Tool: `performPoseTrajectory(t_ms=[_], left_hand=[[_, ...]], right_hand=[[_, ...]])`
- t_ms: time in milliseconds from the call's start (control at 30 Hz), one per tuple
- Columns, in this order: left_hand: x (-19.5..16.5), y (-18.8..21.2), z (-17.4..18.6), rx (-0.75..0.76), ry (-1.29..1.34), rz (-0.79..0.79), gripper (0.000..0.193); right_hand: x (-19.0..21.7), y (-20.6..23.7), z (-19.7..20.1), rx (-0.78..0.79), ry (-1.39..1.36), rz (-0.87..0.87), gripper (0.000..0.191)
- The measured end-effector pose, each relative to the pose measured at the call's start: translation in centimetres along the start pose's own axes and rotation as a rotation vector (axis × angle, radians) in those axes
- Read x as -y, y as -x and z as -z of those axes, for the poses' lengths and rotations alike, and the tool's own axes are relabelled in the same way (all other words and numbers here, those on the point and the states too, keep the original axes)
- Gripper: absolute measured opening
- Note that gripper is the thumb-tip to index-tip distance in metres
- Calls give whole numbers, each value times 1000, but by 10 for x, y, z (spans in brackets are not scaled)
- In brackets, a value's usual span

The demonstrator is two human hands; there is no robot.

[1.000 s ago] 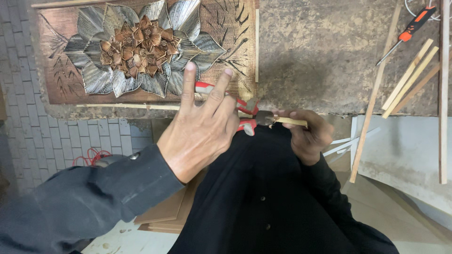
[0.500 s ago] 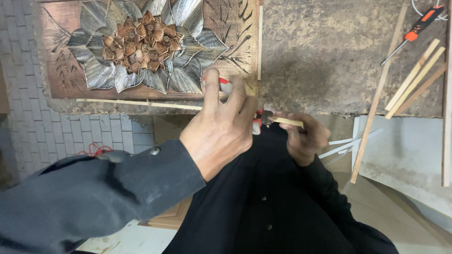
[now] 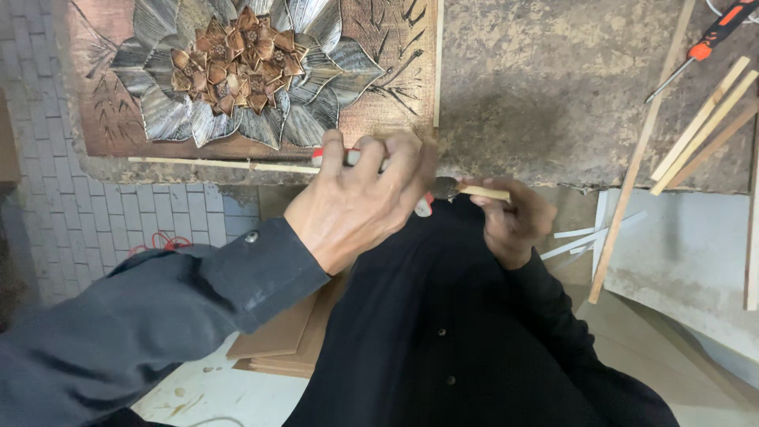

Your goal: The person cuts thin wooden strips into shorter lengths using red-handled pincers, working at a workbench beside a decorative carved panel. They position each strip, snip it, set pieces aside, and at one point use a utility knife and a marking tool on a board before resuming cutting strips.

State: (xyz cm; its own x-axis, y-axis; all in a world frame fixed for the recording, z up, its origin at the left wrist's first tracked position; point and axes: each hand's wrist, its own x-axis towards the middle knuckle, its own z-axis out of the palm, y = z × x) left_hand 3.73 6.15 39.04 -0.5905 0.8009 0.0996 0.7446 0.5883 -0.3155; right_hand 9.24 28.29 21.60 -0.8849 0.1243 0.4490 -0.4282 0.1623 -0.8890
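Observation:
My left hand (image 3: 356, 202) is closed around the red and white handles of a pair of cutters (image 3: 348, 156), whose metal jaws (image 3: 444, 187) bite a thin pale wooden strip (image 3: 484, 192). My right hand (image 3: 514, 221) pinches that strip just right of the jaws. Both hands work at the front edge of a rough stone slab (image 3: 553, 95). Above my left hand lies a carved wooden panel (image 3: 237, 71) with a silver and copper flower in relief. A long thin strip (image 3: 221, 164) runs along the panel's lower edge.
Several pale wooden strips (image 3: 700, 122) and a long stick (image 3: 636, 154) lean at the right. A red-handled screwdriver (image 3: 704, 43) lies at the top right. Flat brown boards (image 3: 288, 336) are stacked under my left arm. Grey paving (image 3: 95, 229) shows on the left, a white sheet (image 3: 688, 253) on the right.
My left hand's fingers went from spread to closed on the cutter handles. The view shifted, so the panel sits higher in the frame. My right hand keeps hold of the strip.

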Motion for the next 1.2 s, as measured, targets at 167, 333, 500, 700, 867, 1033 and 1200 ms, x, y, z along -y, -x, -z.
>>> performPoseTrajectory(t_ms=[167, 333, 500, 700, 867, 1033, 1200], left_hand=[[0, 7, -9, 236, 143, 81, 21], [-9, 20, -21, 238, 381, 229, 26], [-29, 32, -34, 200, 665, 383, 40], [-46, 40, -49, 214, 829, 498, 47], [-54, 40, -55, 229, 1021, 605, 50], [-60, 45, -59, 220, 1051, 628, 50], [-63, 53, -71, 180, 1121, 620, 54]], right_hand=[[5, -3, 2, 64, -2, 38, 15], [5, 0, -3, 48, -34, 1, 16], [2, 4, 1, 20, 112, -1, 18], [-2, 8, 3, 3, 142, -21, 20], [-2, 12, -2, -23, 66, -59, 18], [1, 11, 0, -3, 146, -120, 18], [3, 6, -4, -17, 67, -104, 9]])
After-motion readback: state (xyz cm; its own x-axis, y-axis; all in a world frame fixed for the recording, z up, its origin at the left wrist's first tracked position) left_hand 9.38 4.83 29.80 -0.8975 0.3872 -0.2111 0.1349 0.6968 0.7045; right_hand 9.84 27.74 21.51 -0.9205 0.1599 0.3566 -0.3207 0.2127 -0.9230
